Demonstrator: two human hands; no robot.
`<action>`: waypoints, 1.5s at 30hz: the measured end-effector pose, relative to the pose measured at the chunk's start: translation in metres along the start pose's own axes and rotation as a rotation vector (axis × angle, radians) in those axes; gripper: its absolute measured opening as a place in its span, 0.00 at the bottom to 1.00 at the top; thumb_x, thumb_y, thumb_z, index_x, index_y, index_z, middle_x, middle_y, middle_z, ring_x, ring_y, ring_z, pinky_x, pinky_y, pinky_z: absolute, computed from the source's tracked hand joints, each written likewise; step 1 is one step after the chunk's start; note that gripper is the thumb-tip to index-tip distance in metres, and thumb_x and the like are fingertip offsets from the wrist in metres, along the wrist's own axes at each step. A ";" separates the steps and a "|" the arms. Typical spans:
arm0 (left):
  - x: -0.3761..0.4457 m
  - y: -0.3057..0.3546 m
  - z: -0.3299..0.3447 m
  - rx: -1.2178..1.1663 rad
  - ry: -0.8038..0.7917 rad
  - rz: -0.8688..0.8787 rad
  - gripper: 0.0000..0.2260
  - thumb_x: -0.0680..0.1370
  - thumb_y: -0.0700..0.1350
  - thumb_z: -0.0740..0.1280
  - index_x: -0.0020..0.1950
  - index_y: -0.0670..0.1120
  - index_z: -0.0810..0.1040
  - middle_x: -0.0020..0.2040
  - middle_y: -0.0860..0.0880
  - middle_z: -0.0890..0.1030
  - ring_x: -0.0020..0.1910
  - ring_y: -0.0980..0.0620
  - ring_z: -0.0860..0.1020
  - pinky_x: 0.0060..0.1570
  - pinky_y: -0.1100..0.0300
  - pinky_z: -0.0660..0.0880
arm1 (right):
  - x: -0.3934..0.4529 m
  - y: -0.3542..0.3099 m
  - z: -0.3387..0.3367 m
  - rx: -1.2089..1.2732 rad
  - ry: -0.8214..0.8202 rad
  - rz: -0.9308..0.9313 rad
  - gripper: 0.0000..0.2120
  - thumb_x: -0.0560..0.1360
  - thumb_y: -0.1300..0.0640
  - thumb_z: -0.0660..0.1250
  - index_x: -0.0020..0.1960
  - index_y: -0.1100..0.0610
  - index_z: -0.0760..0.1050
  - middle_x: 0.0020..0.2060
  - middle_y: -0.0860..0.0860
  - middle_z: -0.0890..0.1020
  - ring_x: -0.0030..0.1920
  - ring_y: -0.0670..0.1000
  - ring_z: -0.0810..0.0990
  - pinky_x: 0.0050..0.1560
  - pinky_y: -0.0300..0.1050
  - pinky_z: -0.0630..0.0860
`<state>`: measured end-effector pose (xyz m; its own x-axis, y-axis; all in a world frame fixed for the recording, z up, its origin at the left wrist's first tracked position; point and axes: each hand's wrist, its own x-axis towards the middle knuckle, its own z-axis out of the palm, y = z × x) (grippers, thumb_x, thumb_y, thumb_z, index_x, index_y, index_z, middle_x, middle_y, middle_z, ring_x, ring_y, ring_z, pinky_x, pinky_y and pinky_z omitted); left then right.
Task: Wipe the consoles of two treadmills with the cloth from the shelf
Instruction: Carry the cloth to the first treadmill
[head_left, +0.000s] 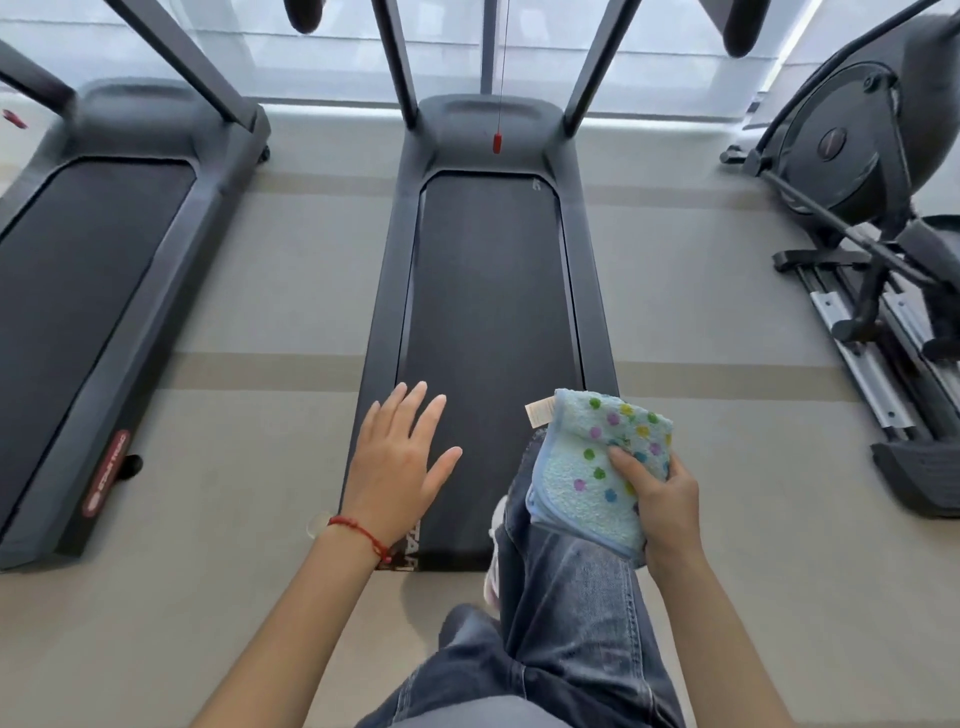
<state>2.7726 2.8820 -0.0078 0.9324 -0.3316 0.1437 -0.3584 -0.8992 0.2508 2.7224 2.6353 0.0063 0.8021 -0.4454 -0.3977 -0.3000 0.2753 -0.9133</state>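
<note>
We are gripping the folded cloth in our right hand, thumb pinning it ready for wiping. Our left hand is hanging spread and empty, probably for balance, above the treadmill ahead.

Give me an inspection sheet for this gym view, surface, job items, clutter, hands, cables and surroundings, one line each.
Surface: pale grey floor with darker stripes.
Job's things: middle treadmill straight ahead, second treadmill to its left; consoles out of view; folded light-blue dotted cloth.
Clutter: nothing seen.
Hands: left hand open, fingers spread, holding nothing, red bracelet on its wrist; right hand grips the cloth.
Cables: red safety cord with clip hangs over the middle treadmill's front.
Surroundings: elliptical trainer at right; bright windows behind; one leg in jeans stepping onto the belt.
</note>
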 end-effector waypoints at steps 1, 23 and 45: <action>0.012 -0.004 0.001 -0.004 0.001 -0.001 0.25 0.76 0.55 0.55 0.65 0.39 0.74 0.63 0.38 0.75 0.63 0.37 0.72 0.58 0.40 0.70 | 0.011 -0.005 0.007 0.000 -0.004 -0.003 0.08 0.70 0.65 0.71 0.45 0.55 0.76 0.41 0.53 0.82 0.34 0.46 0.83 0.31 0.40 0.79; 0.351 -0.069 -0.076 -0.004 -0.063 -0.049 0.27 0.80 0.58 0.47 0.67 0.41 0.70 0.65 0.39 0.73 0.66 0.40 0.68 0.61 0.42 0.68 | 0.258 -0.214 0.176 -0.088 -0.084 0.101 0.10 0.70 0.63 0.72 0.49 0.55 0.77 0.46 0.55 0.83 0.46 0.56 0.83 0.48 0.53 0.80; 0.655 -0.179 -0.158 -0.013 0.140 0.113 0.25 0.80 0.58 0.48 0.68 0.42 0.67 0.66 0.39 0.72 0.67 0.41 0.66 0.65 0.46 0.62 | 0.445 -0.385 0.363 -0.025 -0.040 -0.057 0.10 0.70 0.63 0.71 0.50 0.56 0.77 0.43 0.52 0.83 0.39 0.47 0.84 0.34 0.39 0.80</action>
<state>3.4404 2.8705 0.1924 0.8710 -0.3868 0.3030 -0.4621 -0.8545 0.2374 3.3823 2.6405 0.2124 0.8379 -0.4254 -0.3421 -0.2658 0.2294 -0.9363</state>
